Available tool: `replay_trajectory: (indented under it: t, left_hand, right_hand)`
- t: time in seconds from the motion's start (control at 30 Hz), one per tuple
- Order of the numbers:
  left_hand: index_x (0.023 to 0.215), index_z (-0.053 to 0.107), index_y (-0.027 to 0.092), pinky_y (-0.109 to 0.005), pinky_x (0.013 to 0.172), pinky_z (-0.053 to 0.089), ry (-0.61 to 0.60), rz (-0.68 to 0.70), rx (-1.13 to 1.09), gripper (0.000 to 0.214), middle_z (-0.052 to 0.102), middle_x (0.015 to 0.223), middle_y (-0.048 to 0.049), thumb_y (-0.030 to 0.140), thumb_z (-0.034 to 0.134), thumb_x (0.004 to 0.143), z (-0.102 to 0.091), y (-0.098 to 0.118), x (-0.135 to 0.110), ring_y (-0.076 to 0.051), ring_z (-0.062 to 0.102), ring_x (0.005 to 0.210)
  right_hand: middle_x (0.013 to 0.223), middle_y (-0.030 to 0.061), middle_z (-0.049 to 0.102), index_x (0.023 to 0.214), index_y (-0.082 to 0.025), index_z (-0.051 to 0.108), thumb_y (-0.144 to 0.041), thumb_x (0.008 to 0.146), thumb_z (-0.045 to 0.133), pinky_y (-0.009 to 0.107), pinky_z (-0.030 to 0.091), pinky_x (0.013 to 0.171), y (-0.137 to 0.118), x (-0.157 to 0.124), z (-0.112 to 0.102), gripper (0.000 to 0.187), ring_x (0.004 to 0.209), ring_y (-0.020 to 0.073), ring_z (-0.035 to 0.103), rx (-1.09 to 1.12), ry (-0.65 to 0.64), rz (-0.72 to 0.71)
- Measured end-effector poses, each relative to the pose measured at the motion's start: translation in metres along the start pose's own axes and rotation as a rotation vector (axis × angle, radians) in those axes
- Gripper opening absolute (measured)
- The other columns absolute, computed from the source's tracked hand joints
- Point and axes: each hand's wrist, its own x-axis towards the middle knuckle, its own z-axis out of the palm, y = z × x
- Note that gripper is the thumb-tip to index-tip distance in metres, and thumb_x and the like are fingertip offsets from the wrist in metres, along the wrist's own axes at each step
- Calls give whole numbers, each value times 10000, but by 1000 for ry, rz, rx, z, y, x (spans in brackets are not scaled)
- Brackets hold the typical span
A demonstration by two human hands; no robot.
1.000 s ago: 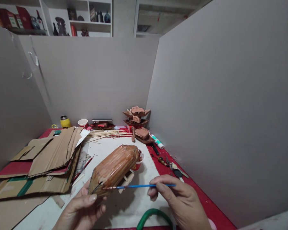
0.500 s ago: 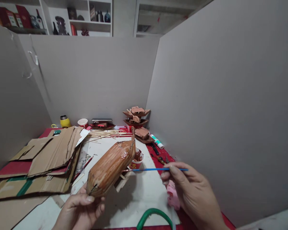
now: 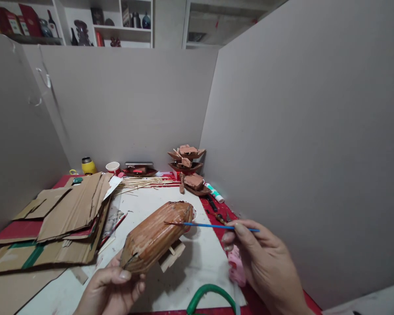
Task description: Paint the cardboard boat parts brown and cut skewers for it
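My left hand [image 3: 113, 284] grips the near end of a brown model boat [image 3: 151, 236], tilted with its streaked hull towards me. A pale cardboard piece [image 3: 172, 256] juts from beneath its right side. Between the thumb and fingers of my right hand [image 3: 262, 258] is a thin blue paintbrush [image 3: 213, 226], its reddish-brown bristles lying against the hull. Wet shine shows on the hull near the brush tip. The paint cup behind the boat's far end is almost wholly hidden; only a bit of its rim shows.
Stacked cardboard [image 3: 75, 208] covers the left side. Finished-looking model boats [image 3: 188, 164] stand at the back, beside wooden sticks [image 3: 147, 182]. A white tube [image 3: 215, 192], pink cloth-like lump [image 3: 237, 267] and green curved handle [image 3: 212, 291] lie to the right. Grey partitions [image 3: 124, 100] enclose the table.
The boat's far end has dropped and turned slightly right, now covering most of the paint cup. The brush tip has shifted from the hull's right edge up onto its surface.
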Motion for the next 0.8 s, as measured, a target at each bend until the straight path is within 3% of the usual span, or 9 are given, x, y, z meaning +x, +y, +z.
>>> replay_trajectory:
  t: [0.2, 0.37, 0.47, 0.6, 0.8]
  left_hand:
    - [1167, 715, 157, -256, 609, 592, 3, -9, -5, 618, 794, 781, -88, -109, 633, 616, 3, 1, -2, -180, 726, 636]
    - [1018, 750, 159, -259, 606, 603, -5, 8, 4, 427, 800, 777, -75, -61, 742, 653, 5, 1, -6, -194, 744, 666]
    - [946, 755, 163, -261, 577, 608, -17, 19, -13, 339, 809, 802, -68, 12, 842, 654, 9, 0, -9, -196, 746, 669]
    - [943, 746, 146, -254, 548, 605, 10, 14, -11, 348, 812, 831, -79, 35, 879, 641, 12, -1, -9, -200, 749, 684]
    - [917, 726, 142, -264, 578, 612, 114, 41, -31, 277, 791, 854, -76, 24, 836, 692, 2, 5, 0, -186, 741, 702]
  right_hand:
    - [594, 31, 720, 776, -207, 765, -497, 821, 796, 209, 571, 547, -2, -3, 1, 295, 533, 132, 658, -43, -139, -11]
    - [616, 30, 727, 825, -214, 759, -536, 794, 802, 200, 518, 433, -1, 0, -4, 326, 495, 136, 633, -32, -7, 11]
    - [615, 37, 730, 811, -206, 761, -539, 788, 805, 186, 502, 409, -1, 1, -3, 337, 487, 134, 633, -67, -26, 10]
    - [592, 33, 729, 791, -206, 774, -515, 799, 808, 199, 580, 536, -1, -2, 0, 310, 525, 137, 673, -66, -101, 3]
    - [571, 10, 714, 789, -237, 791, -462, 774, 846, 160, 538, 485, -9, -2, -7, 232, 497, 112, 645, 100, -39, -53]
